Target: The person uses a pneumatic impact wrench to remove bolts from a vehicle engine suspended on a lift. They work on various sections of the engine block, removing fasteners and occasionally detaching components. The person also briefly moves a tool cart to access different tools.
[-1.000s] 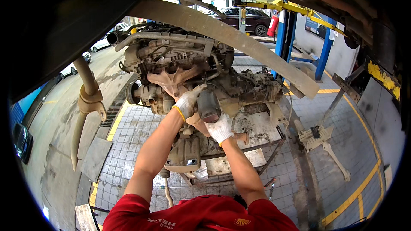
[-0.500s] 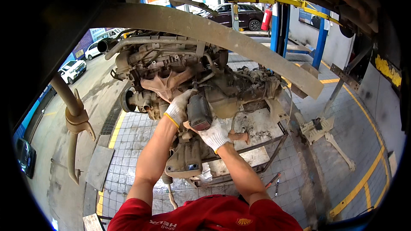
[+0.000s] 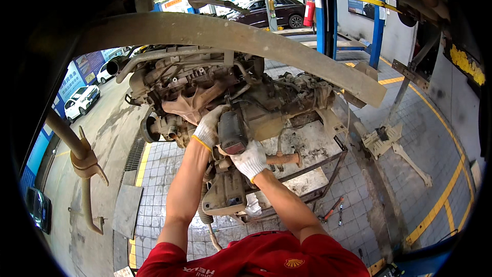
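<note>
A dark cordless impact wrench (image 3: 232, 131) is held between my gloved hands, its nose pointing away from me toward the engine (image 3: 171, 79). My left hand (image 3: 209, 125) is closed around the tool's front left side. Lower down, my right hand (image 3: 249, 159) wraps the grip, which is mostly hidden behind the tool's body. A thin socket extension (image 3: 227, 95) reaches from the nose to the area beside the rusty manifold cover (image 3: 190, 103). What its tip touches cannot be made out. The dirty gearbox (image 3: 264, 119) lies just right of the wrench.
A metal stand (image 3: 320, 177) carries the engine and gearbox. Overhead, a long curved steel bar (image 3: 246, 38) crosses between me and the engine. A bent pipe (image 3: 82, 161) hangs at left. Hand tools (image 3: 335, 209) lie on the tiled floor, and a jack-like support (image 3: 384, 141) stands at right.
My view has shifted and turned slightly, so the engine and wrench appear a little farther left. Both hands keep their hold on the wrench, which stays at the same spot on the engine.
</note>
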{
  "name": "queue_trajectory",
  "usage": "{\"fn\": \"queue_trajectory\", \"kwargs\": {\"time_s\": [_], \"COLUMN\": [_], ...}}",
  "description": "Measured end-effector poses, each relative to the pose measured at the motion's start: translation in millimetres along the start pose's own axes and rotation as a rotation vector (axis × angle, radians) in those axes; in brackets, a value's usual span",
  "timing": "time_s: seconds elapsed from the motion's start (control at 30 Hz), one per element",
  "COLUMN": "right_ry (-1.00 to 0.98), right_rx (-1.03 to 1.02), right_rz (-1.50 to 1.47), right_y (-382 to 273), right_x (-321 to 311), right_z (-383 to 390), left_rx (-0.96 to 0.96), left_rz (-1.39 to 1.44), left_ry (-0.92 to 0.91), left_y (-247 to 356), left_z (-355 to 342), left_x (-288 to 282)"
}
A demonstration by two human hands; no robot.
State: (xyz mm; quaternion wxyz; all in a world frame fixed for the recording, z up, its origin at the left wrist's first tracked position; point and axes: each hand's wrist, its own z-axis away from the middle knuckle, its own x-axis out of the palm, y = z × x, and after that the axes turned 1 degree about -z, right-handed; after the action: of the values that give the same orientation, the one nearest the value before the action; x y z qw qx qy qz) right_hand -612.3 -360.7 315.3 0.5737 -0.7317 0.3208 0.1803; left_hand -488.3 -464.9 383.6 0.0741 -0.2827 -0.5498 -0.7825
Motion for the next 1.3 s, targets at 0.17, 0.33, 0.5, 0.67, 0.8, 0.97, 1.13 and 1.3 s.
{"fn": "queue_trajectory", "kwargs": {"time_s": [0.17, 0.33, 0.5, 0.67, 0.8, 0.97, 1.13, 1.3], "right_ry": [-0.002, -0.042, -0.199, -0.251, -0.241, 0.007, -0.046, -0.078], "right_rx": [-0.228, -0.082, -0.001, -0.005, 0.000, -0.099, -0.080, -0.028], "right_rz": [-0.004, -0.252, -0.317, -0.086, -0.412, -0.648, -0.759, -0.225], "right_y": [15.0, 18.6, -16.2, -10.4, -17.2, 42.6, 19.6, 13.6], "right_x": [-4.0, -5.3, -38.2, -24.7, -33.2, 41.1, 24.3, 11.4], "right_z": [-5.7, -3.2, 12.4, 5.7, 12.6, -9.9, 0.3, 3.4], "left_rx": [0.043, 0.072, 0.061, 0.055, 0.089, 0.079, 0.045, 0.106], "left_rz": [-0.054, -0.196, -0.140, -0.122, -0.131, -0.080, -0.048, -0.050], "left_ry": [0.039, 0.059, 0.013, 0.013, 0.001, -0.053, -0.062, -0.079], "left_y": [-4.2, 0.6, 1.4, -1.0, -4.7, -7.4, -9.0, -17.1], "left_z": [0.9, 11.5, 10.6, 6.1, -3.0, -6.3, -14.4, -22.6], "left_x": [18.0, 30.4, 14.8, 16.1, 4.0, 6.0, -8.1, -13.7]}}
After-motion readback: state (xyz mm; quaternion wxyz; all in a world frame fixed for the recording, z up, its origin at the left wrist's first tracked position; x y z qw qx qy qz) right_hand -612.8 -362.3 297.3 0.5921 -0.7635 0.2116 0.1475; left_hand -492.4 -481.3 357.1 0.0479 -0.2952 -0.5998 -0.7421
